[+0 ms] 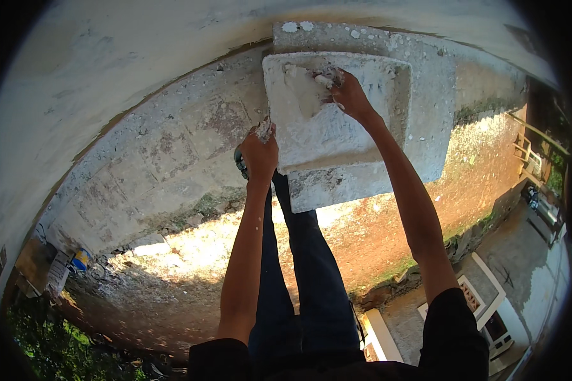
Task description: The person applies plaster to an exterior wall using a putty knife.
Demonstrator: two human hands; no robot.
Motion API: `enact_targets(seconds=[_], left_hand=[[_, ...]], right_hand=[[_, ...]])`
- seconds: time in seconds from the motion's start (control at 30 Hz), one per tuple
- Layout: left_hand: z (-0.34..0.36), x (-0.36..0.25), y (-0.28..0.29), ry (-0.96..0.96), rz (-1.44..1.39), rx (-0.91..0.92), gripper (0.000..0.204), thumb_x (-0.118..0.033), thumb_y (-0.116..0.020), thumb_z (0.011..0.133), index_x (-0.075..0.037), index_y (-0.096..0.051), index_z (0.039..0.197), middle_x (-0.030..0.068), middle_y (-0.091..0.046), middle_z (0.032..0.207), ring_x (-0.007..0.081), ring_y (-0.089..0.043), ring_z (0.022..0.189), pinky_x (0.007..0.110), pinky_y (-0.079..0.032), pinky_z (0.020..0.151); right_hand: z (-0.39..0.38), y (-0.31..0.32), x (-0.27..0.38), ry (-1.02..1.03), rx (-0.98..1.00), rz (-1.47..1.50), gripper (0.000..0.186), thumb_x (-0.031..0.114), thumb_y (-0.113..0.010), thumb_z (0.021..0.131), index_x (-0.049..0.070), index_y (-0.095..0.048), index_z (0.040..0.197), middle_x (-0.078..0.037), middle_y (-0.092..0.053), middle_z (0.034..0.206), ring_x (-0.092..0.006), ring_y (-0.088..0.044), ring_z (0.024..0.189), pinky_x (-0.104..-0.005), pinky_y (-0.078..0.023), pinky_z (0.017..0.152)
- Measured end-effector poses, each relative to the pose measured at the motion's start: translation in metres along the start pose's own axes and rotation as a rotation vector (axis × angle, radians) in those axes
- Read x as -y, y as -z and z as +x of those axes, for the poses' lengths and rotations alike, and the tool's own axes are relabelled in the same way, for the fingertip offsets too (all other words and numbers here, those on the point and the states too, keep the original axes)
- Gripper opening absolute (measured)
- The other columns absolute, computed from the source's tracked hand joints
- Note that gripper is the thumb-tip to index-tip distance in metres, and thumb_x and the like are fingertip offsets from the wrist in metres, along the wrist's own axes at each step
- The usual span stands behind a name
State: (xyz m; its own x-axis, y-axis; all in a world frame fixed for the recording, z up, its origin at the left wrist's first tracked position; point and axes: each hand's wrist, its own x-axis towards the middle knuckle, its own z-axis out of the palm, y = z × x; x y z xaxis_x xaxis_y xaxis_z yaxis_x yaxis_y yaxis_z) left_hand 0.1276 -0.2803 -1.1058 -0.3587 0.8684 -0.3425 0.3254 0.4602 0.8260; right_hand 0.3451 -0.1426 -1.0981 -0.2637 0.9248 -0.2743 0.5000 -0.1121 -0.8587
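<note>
A pale, paste-smeared rectangular tray point(394, 120) lies tilted over a larger grey board point(432, 95). My right hand point(353, 92) is in its upper middle, fingers curled in wet grey paste point(299, 89) with whitish lumps on them; what they hold, if anything, is unclear. Just outside the tray's left edge, my left hand point(260, 152) is closed on a crusted grey item point(264, 130) that I cannot make out. A rounded dark green object point(240, 162) shows behind that hand, partly hidden.
A plastered wall point(95, 57) curves along the top left, above a cracked concrete ledge point(171, 140). My legs point(318, 273) stand below on sunlit dirt point(476, 159). Wooden pieces point(524, 149) lie at right, a house porch point(502, 286) at lower right, and plants point(57, 336) at lower left.
</note>
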Motion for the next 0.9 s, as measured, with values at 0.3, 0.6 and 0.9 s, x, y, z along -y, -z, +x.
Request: enact_targets(seconds=[0.3, 0.6, 0.9], left_hand=[[0.002, 0.002, 0.009, 0.038, 0.132, 0.055, 0.032, -0.025, -0.063, 0.085, 0.006, -0.065, 0.091, 0.0236, -0.066, 0.080, 0.0393, -0.063, 0.081, 0.041, -0.047, 0.072], [0.000, -0.007, 0.008, 0.024, 0.074, 0.063, 0.032, -0.026, -0.065, 0.083, 0.005, -0.065, 0.091, 0.0257, -0.064, 0.081, 0.0420, -0.061, 0.082, 0.043, -0.047, 0.074], [-0.003, -0.010, 0.006, -0.063, 0.139, -0.084, 0.026, -0.022, -0.066, 0.080, 0.004, -0.064, 0.084, 0.0240, -0.063, 0.071, 0.0404, -0.063, 0.070, 0.044, -0.049, 0.063]], right_hand=[[0.017, 0.016, 0.040, 0.117, -0.009, -0.217, 0.035, 0.001, -0.051, 0.073, -0.005, -0.056, 0.107, -0.025, -0.063, 0.094, -0.0409, -0.060, 0.090, -0.0447, -0.047, 0.084], [0.032, 0.012, 0.013, 0.020, 0.161, -0.347, 0.040, 0.005, -0.053, 0.075, -0.005, -0.052, 0.114, -0.027, -0.061, 0.102, -0.0422, -0.058, 0.093, -0.0457, -0.047, 0.085], [0.003, 0.022, 0.040, -0.076, 0.381, -0.412, 0.040, 0.007, -0.054, 0.077, -0.004, -0.053, 0.116, -0.023, -0.063, 0.102, -0.0356, -0.061, 0.095, -0.0418, -0.049, 0.084]])
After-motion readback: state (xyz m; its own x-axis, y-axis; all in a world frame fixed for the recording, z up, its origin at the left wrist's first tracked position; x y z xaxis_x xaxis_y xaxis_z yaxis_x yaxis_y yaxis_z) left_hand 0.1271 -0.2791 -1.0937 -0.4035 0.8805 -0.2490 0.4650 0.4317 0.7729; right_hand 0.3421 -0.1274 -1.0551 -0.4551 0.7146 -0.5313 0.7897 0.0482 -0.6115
